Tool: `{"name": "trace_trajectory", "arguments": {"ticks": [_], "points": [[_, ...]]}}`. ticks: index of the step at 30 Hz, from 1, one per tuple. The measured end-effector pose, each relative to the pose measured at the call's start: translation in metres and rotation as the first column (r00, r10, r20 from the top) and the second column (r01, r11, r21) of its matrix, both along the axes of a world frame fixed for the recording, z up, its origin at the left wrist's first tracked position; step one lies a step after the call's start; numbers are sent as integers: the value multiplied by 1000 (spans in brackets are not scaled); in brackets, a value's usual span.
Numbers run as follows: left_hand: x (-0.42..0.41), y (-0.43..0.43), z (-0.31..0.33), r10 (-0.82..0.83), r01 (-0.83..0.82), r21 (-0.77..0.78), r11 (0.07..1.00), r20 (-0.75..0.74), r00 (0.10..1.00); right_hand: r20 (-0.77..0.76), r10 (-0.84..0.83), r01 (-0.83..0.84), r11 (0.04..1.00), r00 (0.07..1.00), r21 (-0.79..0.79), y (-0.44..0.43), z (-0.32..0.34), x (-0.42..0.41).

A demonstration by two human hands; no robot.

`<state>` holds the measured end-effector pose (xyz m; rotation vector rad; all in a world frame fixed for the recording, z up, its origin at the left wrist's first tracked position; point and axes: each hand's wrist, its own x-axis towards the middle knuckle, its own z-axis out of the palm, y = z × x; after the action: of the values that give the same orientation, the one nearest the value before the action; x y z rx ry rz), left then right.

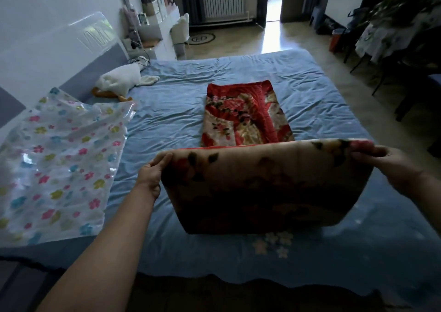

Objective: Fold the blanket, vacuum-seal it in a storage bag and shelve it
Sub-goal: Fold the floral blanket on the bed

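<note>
The left hand (152,175) grips the left corner of the blanket's (245,115) near end and the right hand (391,168) grips the right corner, fingers curled round the fabric. The bed (179,111), covered in a wrinkled blue sheet, fills the middle of the scene. The red floral blanket lies on it as a long folded strip running near to far, its near end lifted off the sheet. A flower-printed storage bag (55,158) lies at the bed's left, apart from the blanket. A white plush toy (121,78) rests far left.
</note>
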<state>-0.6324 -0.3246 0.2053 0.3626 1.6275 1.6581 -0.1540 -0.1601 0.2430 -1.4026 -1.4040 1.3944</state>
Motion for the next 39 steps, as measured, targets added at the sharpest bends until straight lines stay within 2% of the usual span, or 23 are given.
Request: {"name": "trace_trajectory", "arguments": {"ticks": [4, 9, 13, 17, 19, 22, 24, 26, 29, 31, 35, 39], "points": [[-9, 50, -16, 41, -40, -37, 999, 39, 998, -89, -3, -5, 996, 996, -91, 41, -20, -21], [-29, 109, -49, 27, -20, -123, 992, 57, 998, -142, -146, 115, 971, 979, -211, 100, -60, -46], [-53, 168, -79, 6, 11, -192, 981, 88, 996, -22, -240, 227, 941, 970, -250, 151, -93, -71], [-84, 232, -112, 16, 12, -274, 962, 102, 995, 16, -297, 293, 929, 955, -228, 220, -126, -108], [-97, 262, -132, -3, 29, -303, 953, 86, 996, 55, -277, 282, 932, 959, -226, 253, -149, -123], [-105, 288, -165, -106, 142, -309, 940, 128, 986, 47, -205, 209, 927, 978, -311, 280, -180, -139], [-108, 284, -193, -185, 237, -367, 900, 170, 968, 87, -141, 164, 904, 986, -394, 276, -198, -138], [-109, 266, -219, -210, 321, -443, 837, 280, 937, 103, -97, 136, 851, 990, -507, 263, -219, -130], [-99, 239, -236, -157, 426, -421, 801, 539, 828, 86, -58, 100, 747, 995, -657, 236, -244, -114], [-96, 220, -253, -119, 459, -395, 796, 641, 758, 122, -24, 103, 701, 992, -706, 222, -257, -105], [-95, 183, -274, -28, 446, -371, 815, 744, 668, 125, -30, 111, 700, 992, -705, 203, -271, -95], [-82, 165, -273, -121, 530, -340, 777, 746, 655, 67, -32, 71, 676, 997, -733, 192, -269, -94]]}}
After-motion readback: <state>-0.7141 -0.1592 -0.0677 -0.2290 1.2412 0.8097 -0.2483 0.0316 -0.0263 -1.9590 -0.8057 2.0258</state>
